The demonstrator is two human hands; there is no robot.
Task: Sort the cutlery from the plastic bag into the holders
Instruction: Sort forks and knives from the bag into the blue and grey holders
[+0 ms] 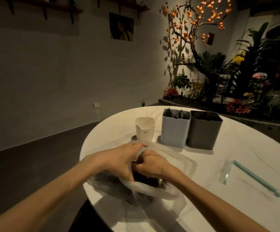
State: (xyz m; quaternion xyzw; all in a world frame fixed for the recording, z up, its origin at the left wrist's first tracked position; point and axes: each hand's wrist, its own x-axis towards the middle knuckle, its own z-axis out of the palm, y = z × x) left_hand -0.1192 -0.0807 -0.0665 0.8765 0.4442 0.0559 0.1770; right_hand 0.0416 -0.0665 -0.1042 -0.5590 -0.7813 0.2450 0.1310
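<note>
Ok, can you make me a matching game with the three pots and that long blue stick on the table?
Things:
1. white holder
2. light blue holder
3. dark grey holder
4. teal stick

Places:
A. lying flat, far right on the table
B. middle of the row
C. left end of the row, just behind the plastic bag
D. right end of the row

Pairs: 1-C, 2-B, 3-D, 4-A

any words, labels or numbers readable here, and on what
None can be read.
White holder: a small dark printed mark on its front, too small and blurred to read.
Wall picture: no legible text.
Light blue holder and grey holder: no marks show.
</note>
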